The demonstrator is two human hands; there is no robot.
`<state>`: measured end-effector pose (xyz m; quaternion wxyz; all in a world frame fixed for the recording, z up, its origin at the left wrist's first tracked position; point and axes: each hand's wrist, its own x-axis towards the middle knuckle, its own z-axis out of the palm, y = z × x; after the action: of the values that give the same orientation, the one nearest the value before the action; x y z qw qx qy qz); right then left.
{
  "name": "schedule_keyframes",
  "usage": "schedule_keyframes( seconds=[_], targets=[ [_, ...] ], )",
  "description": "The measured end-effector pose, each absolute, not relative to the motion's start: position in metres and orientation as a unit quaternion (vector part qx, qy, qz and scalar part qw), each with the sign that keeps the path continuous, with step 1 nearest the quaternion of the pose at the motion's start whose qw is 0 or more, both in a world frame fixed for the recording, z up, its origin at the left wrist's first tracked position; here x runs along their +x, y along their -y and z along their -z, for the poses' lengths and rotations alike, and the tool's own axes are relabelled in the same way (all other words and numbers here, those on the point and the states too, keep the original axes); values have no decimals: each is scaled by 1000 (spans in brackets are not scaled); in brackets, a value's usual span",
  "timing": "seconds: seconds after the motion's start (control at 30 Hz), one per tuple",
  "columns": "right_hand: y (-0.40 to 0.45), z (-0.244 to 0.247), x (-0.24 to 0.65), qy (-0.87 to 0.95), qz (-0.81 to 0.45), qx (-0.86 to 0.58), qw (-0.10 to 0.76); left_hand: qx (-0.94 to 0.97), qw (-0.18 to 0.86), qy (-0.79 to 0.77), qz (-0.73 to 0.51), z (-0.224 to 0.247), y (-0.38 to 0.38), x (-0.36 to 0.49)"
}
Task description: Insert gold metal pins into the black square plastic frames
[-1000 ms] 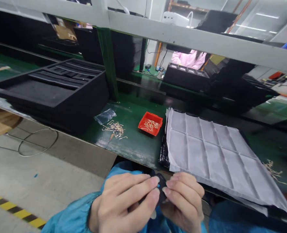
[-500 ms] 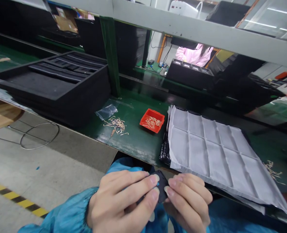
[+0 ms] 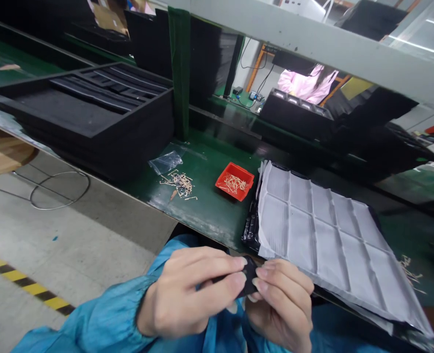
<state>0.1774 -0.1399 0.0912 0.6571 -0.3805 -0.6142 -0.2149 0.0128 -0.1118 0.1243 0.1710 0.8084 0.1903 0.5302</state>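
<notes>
Between my two hands, low in the head view, is a small flat black piece (image 3: 249, 277); its exact kind does not show. My left hand (image 3: 198, 289) pinches it from the left, thumb and fingertips over its face. From the right, the fingertips of my right hand (image 3: 283, 299) are closed on its edge. Much of the piece is hidden behind the fingers. Ahead on the green bench lie a loose pile of small pale strips (image 3: 182, 184) with dark ends and a red tray (image 3: 250, 188) holding more pale strips.
At the right lies a stack of black trays under a white padded sheet (image 3: 301, 220). A large black foam box (image 3: 129, 137) stands at the left, near a green post (image 3: 179, 73). A clear plastic bag (image 3: 166, 162) lies beside the pile. Across the bench sits a person in pink (image 3: 305, 84).
The view has shifted slightly. Both hands still hold the black piece, which is now turned and tilted a little, with the blue spot no longer showing under my left fingers.
</notes>
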Motion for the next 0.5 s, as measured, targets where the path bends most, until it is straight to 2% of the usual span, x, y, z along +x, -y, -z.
schedule_keyframes(
  seconds=[0.23,0.33,0.5],
  targets=[
    [133,-101,165,551,217,-395,702,802,105,-300,-506,-148,127,9],
    [134,-102,168,567,244,-395,681,793,96,-310,-516,-152,126,11],
    [138,-103,185,628,279,-376,622,782,136,-351,-496,-153,127,12]
  ],
)
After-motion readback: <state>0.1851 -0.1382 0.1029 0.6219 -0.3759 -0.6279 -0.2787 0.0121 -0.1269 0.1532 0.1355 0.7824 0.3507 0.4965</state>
